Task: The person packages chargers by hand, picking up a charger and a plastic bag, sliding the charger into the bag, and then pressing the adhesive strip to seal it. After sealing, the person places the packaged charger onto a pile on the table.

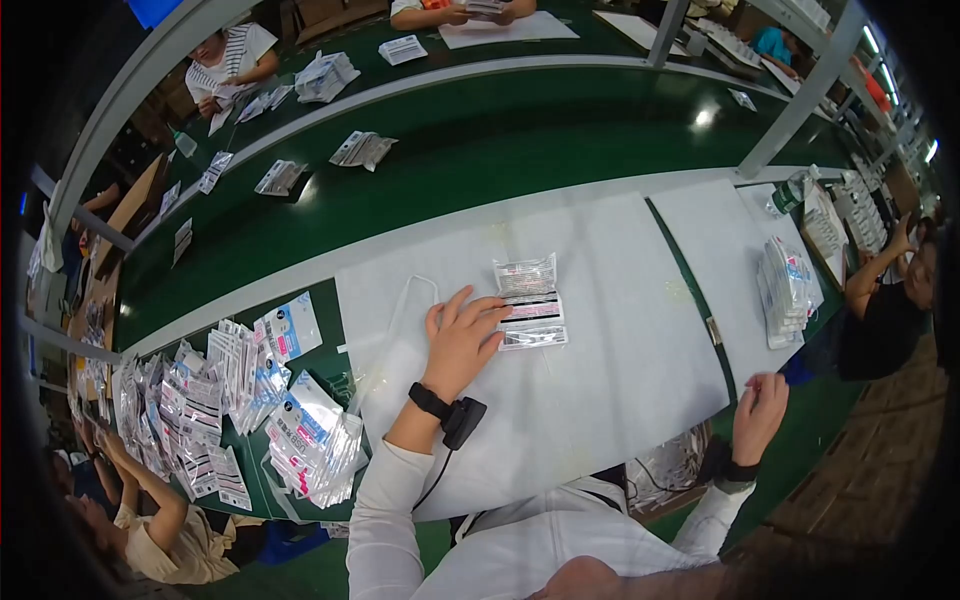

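My left hand (pixel 465 335): fingers spread, touching left edge of creased, glossy plastic packet (pixel 532 335) on smooth white sheet (pixel 600 420). My right hand (pixel 760 412): loosely curled near worktop edge; cannot tell whether holding anything. Shiny flat pouches (pixel 310 440) heaped left. Beyond, glossy green conveyor belt (pixel 550 130), grey metal frame (pixel 662 35), co-workers (pixel 230 62).

Green counter (pixel 328 366) noted across the middle of the frame, largely covered by a white sheet (pixel 620 290); second white sheet (pixel 700 235) laid to its right, narrow green gap left between. One silvery packet (pixel 532 322) laid flat on the main sheet, mid-frame. Heaped packets (pixel 310 430) spread over bare green, lower left. Packet stack (pixel 783 295) set at right of frame.
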Demonstrator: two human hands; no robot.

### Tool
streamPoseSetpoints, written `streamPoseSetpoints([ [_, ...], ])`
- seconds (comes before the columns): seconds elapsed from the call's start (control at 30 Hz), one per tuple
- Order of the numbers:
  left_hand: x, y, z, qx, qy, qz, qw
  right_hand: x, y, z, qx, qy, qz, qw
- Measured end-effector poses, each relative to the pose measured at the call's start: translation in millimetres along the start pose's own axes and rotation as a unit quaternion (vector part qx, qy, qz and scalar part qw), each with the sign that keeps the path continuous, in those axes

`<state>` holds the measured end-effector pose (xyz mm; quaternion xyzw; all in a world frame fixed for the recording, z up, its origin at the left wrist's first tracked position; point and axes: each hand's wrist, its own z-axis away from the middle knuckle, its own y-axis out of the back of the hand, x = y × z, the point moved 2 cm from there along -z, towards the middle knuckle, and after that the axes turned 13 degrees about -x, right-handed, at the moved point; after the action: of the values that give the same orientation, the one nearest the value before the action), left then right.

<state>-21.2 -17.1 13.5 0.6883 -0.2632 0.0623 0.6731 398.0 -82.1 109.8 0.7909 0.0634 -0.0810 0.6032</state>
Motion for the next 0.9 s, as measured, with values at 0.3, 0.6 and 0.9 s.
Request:
streamPoseSetpoints([
  [0.3,-4,4,0,-0.021,-0.031,-0.046,0.998,-172,-100,-113,-0.28,0.433,-0.252,0.819],
  [0.6,3,24,0,-0.025,-0.021,-0.013,0.999,-162,-128,-119,-0.319,0.392,-0.257,0.824],
  [0.9,-1,7,-9,0.037,0.036,0.015,0.999,-168,-143,-116,-0.239,0.395,-0.234,0.855],
])
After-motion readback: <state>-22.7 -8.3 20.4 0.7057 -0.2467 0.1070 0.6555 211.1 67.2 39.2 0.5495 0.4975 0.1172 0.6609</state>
